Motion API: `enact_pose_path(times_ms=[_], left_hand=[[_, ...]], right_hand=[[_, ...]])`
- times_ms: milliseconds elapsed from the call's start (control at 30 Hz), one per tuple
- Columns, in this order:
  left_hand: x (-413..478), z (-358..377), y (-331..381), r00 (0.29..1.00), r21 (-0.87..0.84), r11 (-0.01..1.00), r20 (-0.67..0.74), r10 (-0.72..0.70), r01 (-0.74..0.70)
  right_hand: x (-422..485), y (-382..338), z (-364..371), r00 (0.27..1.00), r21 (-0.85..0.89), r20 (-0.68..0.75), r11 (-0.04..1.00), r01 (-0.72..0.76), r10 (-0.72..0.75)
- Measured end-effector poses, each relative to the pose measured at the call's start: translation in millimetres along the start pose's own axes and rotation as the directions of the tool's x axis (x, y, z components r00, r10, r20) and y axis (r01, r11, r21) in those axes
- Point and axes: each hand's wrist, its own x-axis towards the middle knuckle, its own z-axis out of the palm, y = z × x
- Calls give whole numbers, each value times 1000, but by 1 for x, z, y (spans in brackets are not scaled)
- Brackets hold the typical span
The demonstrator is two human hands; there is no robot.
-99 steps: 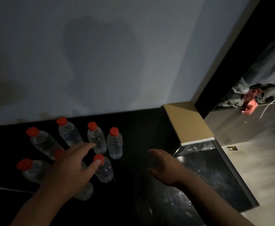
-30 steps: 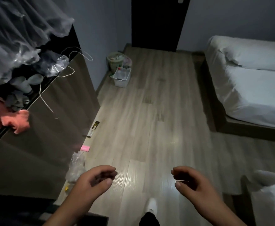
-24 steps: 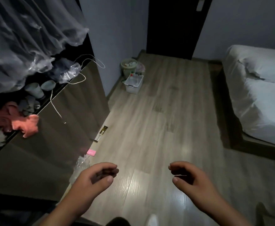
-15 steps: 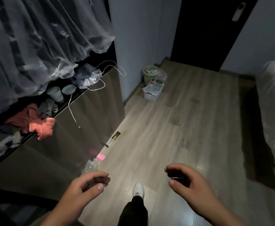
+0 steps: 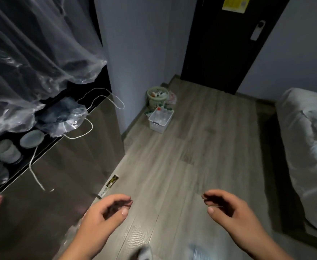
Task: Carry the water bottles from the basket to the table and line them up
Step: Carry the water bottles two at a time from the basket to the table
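Observation:
A white plastic basket [image 5: 156,123] stands on the wooden floor by the far wall, with water bottles [image 5: 159,113] in it, one showing a red cap. It is well ahead of my hands. My left hand [image 5: 105,215] and my right hand [image 5: 227,209] hang low in front of me, fingers loosely curled, both holding nothing. The table with the lined-up bottles is out of view.
A round green bin [image 5: 156,96] sits behind the basket in the corner. A dark cabinet [image 5: 63,175] with clutter and plastic-wrapped clothes [image 5: 31,53] runs along the left. A bed [image 5: 308,147] fills the right. A dark door [image 5: 223,44] is ahead. Litter [image 5: 112,182] lies by the cabinet.
I have turned from the table and walked up the room; the basket and door are larger and nearer. My hands stay loosely curled and hold nothing.

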Motion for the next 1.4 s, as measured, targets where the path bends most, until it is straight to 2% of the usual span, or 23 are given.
enact_pose_path(times_ms=[133, 267, 367, 467, 567, 767, 1067, 1200, 1267, 1400], left_hand=[[54, 25, 17, 996, 36, 999, 87, -16, 13], [99, 58, 27, 989, 41, 999, 145, -34, 28], [132, 86, 34, 990, 44, 999, 139, -25, 19], [165, 115, 41, 994, 59, 998, 107, -22, 16], [196, 142, 50, 998, 51, 999, 60, -4, 1], [244, 173, 60, 996, -13, 1000, -87, -14, 12], [311, 164, 72, 958, -45, 998, -282, -58, 47], [378, 156, 65, 949, -38, 997, -307, -72, 63], [422, 155, 63, 939, -87, 990, -318, -134, 112], [512, 163, 64, 964, -117, 982, -204, -172, 150]], right_hand=[[31, 8, -24, 996, 44, -91, 999, -15, 19], [61, 26, -59, 990, 51, -120, 997, -62, 68], [95, 37, -91, 990, 52, -90, 994, -100, 104], [136, 37, -127, 993, 99, -51, 990, -100, 106], [184, 25, -156, 998, 84, -57, 996, -27, 32], [272, 9, -198, 993, 96, 115, 995, -29, 18], [400, -19, -184, 945, 48, 326, 999, 4, -20], [469, -24, -178, 951, 6, 308, 1000, 3, -5], [505, -28, -181, 955, -42, 297, 999, 12, 1], [565, -45, -198, 976, -60, 214, 998, -34, 46]])
